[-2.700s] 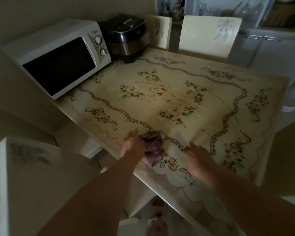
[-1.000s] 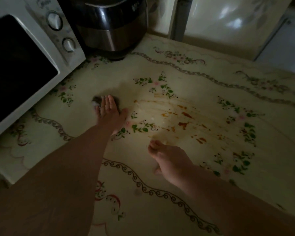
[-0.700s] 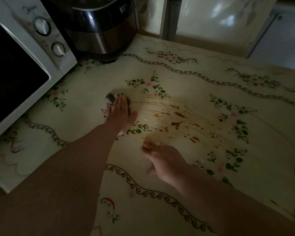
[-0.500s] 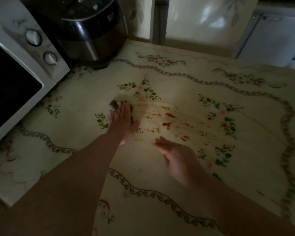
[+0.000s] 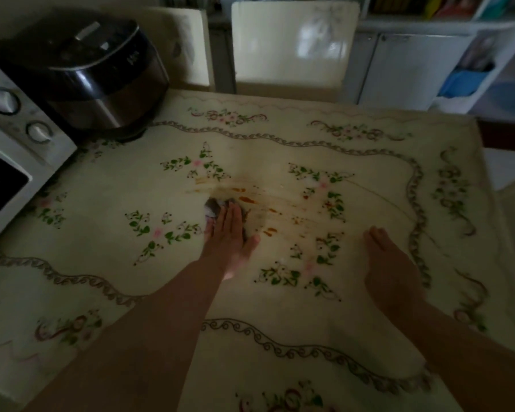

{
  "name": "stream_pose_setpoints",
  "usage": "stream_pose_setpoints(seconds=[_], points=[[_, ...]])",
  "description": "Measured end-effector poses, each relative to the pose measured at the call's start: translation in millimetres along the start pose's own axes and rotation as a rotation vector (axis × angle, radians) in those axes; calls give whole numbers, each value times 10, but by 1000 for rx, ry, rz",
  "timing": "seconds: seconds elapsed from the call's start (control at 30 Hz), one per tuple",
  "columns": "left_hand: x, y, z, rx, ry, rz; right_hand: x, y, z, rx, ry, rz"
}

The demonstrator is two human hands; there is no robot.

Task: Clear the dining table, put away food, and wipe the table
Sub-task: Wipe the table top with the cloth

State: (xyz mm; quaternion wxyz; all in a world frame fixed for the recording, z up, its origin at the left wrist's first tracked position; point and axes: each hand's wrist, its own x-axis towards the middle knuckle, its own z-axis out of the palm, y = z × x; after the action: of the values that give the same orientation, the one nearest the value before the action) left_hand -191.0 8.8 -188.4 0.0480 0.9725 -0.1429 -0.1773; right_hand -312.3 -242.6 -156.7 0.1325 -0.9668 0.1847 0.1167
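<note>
The dining table (image 5: 280,304) wears a cream floral cloth. Orange-brown sauce streaks (image 5: 247,199) smear its middle. My left hand (image 5: 231,233) lies flat, fingers straight, pressing a crumpled purplish rag (image 5: 213,207) onto the near left end of the streaks; only the rag's far edge shows past my fingertips. My right hand (image 5: 390,269) rests flat on the cloth to the right, fingers straight, holding nothing.
A white microwave (image 5: 9,150) and a dark rice cooker (image 5: 87,75) stand at the table's far left. Two cream chairs (image 5: 292,43) are behind the far edge. White cabinets and shelves (image 5: 414,63) stand beyond. The table's right edge (image 5: 488,179) drops to the floor.
My left hand has pushed the rag rightwards from near the microwave into the sauce streaks. My right hand has shifted right and flattened on the cloth. The view has pulled back.
</note>
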Motion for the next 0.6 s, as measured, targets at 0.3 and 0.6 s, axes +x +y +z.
stream_pose_setpoints(seconds=[0.3, 0.6], points=[[-256, 795, 208, 26, -13, 109, -356, 610, -142, 14, -8, 57], [-516, 1700, 446, 44, -55, 197, -657, 1237, -145, 54, -72, 46]])
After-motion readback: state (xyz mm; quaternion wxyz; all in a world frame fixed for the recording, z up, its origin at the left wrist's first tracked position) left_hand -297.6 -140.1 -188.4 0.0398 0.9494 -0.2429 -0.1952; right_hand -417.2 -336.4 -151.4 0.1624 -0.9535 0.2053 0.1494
